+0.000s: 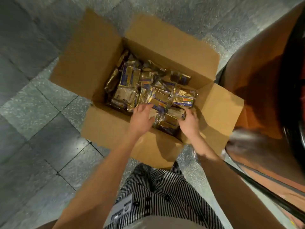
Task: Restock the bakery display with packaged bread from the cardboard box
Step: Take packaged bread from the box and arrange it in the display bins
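An open cardboard box point(105, 128) stands on the floor in front of me, its four flaps folded outward. Inside lie several packaged breads point(130, 78) in shiny gold wrappers with purple print, piled loosely. My left hand point(142, 119) reaches into the near side of the box, fingers spread over a packet. My right hand point(189, 123) is curled around the end of a packaged loaf point(173, 115) lying at the near right of the pile. Both forearms come in from the bottom of the view.
Grey stone floor tiles point(41, 113) surround the box on the left and behind. A curved orange-brown display stand point(257, 80) with a dark rim rises close on the right. My striped apron point(158, 192) hangs below.
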